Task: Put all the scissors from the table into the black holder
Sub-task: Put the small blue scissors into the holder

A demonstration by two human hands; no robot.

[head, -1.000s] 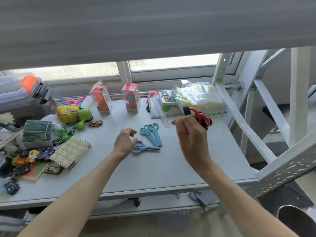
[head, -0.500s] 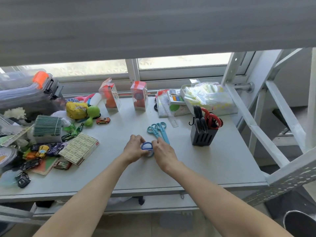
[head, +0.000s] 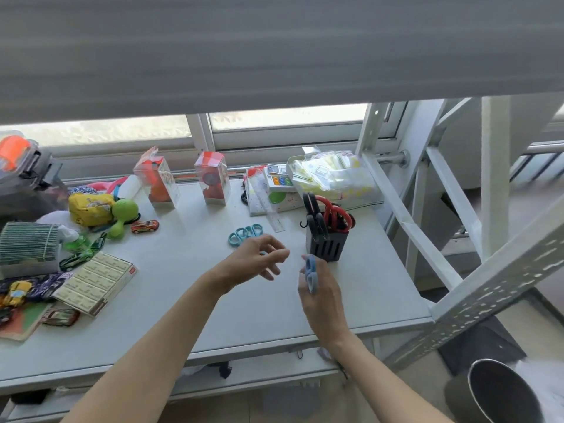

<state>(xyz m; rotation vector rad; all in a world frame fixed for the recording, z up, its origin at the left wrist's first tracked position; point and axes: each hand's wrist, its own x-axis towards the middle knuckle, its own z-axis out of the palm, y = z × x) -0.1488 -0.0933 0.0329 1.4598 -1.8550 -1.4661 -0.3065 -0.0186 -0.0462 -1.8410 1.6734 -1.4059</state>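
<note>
The black holder [head: 327, 247] stands on the grey table [head: 189, 328] at the right, with black-handled and red-handled scissors [head: 335, 218] upright in it. My right hand [head: 320, 293] is shut on blue-handled scissors [head: 310, 271], held above the table just in front and left of the holder. My left hand [head: 254, 259] hovers open over the table middle, holding nothing. Teal scissors [head: 244, 234] lie flat behind my left hand, their blades hidden by it.
A clear ruler [head: 276, 222] lies left of the holder. Toy boxes [head: 213, 181], a paint set [head: 279, 180] and a plastic bag [head: 332, 175] line the back. Toys, a small car [head: 145, 226] and a cream box [head: 97, 283] crowd the left side. A white metal frame [head: 427, 245] rises at right.
My right hand has lifted the blue scissors off the table and carried them right toward the holder. My left hand has let go and opened.
</note>
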